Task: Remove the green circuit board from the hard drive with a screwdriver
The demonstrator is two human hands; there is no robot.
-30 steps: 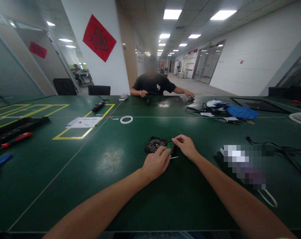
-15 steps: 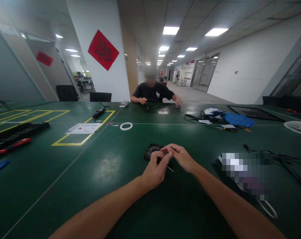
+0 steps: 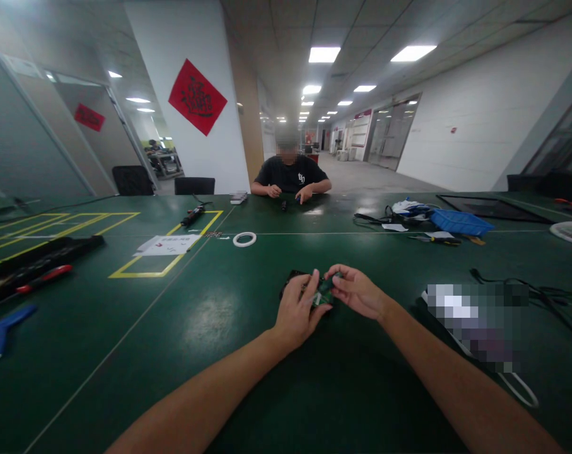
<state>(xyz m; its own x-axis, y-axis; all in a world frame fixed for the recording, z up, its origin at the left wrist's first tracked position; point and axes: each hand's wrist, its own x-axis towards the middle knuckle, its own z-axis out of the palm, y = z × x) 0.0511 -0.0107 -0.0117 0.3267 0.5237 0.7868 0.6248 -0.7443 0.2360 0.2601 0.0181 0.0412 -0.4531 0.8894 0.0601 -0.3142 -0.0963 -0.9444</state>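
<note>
In the head view, a black, square-edged device (image 3: 291, 277) lies on the green table in front of me. A green circuit board (image 3: 322, 296) shows at its right side. My left hand (image 3: 295, 309) grips the board and device, fingers across the top and thumb at the near edge. Close by on the right, my right hand (image 3: 359, 292) pinches a small dark green piece (image 3: 335, 278) at the board's upper right corner. Whether that piece is joined to the board I cannot tell. My left fingers hide much of the black device.
Beyond the hands lies a white tape roll (image 3: 245, 239). A blurred-out white object (image 3: 470, 328) and black cables are on the right, a blue tray (image 3: 460, 222) farther back. A red-handled tool (image 3: 44, 279) and blue item (image 3: 6, 331) lie left. A person (image 3: 290, 176) sits opposite.
My hands have moved apart a little, and the green board now shows between them. The thin light rod below my fingers is no longer visible. The person opposite has drawn one hand inward.
</note>
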